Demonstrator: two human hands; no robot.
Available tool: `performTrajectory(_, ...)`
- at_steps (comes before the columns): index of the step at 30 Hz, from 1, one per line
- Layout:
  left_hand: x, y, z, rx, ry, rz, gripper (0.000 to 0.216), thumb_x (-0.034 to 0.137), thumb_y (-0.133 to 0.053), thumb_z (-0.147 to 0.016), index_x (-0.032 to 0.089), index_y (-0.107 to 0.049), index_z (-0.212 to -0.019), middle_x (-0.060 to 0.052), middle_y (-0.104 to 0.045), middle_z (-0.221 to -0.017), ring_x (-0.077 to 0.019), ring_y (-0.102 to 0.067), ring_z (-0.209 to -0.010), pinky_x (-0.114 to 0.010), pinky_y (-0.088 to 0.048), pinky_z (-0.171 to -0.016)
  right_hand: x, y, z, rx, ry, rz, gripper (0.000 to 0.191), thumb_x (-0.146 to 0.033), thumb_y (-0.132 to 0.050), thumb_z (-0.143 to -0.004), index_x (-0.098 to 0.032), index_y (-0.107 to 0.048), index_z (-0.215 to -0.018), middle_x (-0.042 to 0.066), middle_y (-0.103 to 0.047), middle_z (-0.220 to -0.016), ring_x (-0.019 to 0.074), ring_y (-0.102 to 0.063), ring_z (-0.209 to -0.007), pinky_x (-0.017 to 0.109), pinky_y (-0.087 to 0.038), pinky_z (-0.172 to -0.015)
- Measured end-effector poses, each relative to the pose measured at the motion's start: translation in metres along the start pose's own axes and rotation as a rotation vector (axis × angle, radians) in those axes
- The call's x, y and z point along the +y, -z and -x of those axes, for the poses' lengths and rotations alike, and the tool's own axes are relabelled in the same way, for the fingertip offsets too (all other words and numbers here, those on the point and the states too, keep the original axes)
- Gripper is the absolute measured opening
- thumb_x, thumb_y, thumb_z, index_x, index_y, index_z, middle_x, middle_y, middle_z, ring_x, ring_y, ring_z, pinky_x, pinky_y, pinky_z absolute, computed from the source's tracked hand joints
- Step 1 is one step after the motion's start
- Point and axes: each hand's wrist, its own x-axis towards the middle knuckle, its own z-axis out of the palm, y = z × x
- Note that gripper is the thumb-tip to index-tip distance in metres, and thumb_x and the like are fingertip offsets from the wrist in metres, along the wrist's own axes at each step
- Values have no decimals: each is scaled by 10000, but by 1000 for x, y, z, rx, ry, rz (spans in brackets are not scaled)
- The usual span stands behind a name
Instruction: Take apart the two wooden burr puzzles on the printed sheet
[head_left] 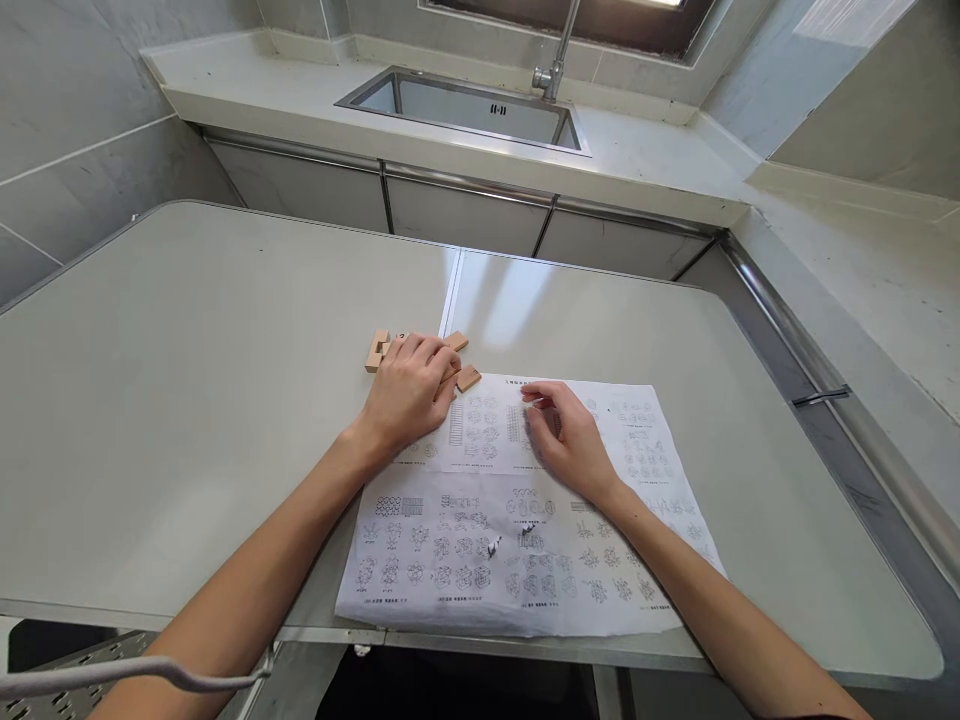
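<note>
My left hand is curled over a small group of light wooden puzzle pieces, with its palm hiding most of them. One notched wooden block sticks out to the left of the fingers. Two flat ends of wooden pieces show at the right, by the thumb and fingertips. My right hand hovers over or rests on a printed sheet, its fingers loosely bent and apart from the thumb, holding nothing. Rows of small line drawings of puzzle shapes cover the creased paper. Two small torn spots mark its lower middle.
The sheet lies on a pale folding table with a seam across its middle. Beyond the table are a counter, a steel sink and a tap. A grey cord crosses at the lower left.
</note>
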Motion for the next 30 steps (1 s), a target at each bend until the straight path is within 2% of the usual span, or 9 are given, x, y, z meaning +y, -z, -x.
performTrajectory(11,-3,-3,0,-1,5,33,235,86,-470,-962,192,-667,-1034,-111,-711,-1115,-300,-607,-1095,-481,-491,-942,-2,1,0,-2,-4,-3,193,-286,-522,-1037,-262,-616,-1205,99,-681,-1187,262,-662,-1060,467,-575,-926)
performTrajectory(30,0,-2,0,14,-9,32,233,97,-445,-977,191,-654,-1015,-115,-726,-1093,-293,-624,-1044,-472,-495,-895,-1,0,0,-3,-8,-12,202,-310,-518,-1046,-263,-613,-1218,101,-680,-1193,266,-663,-1069,469,-573,-936)
